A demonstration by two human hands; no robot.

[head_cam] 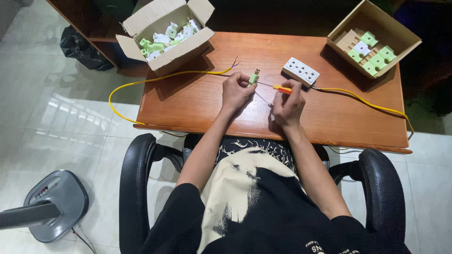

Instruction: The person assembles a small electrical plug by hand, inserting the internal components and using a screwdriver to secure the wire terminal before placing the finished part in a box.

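My left hand [235, 92] grips a small green plug [254, 77] with metal prongs, held just above the wooden table [197, 101]. My right hand [288, 106] holds a small screwdriver with an orange-yellow handle [282, 89], its thin shaft reaching to the plug. A yellow cable [155, 80] with bare wire ends lies behind my left hand. A white multi-socket outlet block [301, 71] sits just beyond my right hand, with a second yellow cable [367, 100] running from it to the right.
An open cardboard box [186, 49] of green and white plug parts stands at the table's back left. Another box [400, 35] with green and white pieces is at the back right. I sit in a black armchair [134, 178]. A grey fan base [54, 202] stands on the tiled floor at left.
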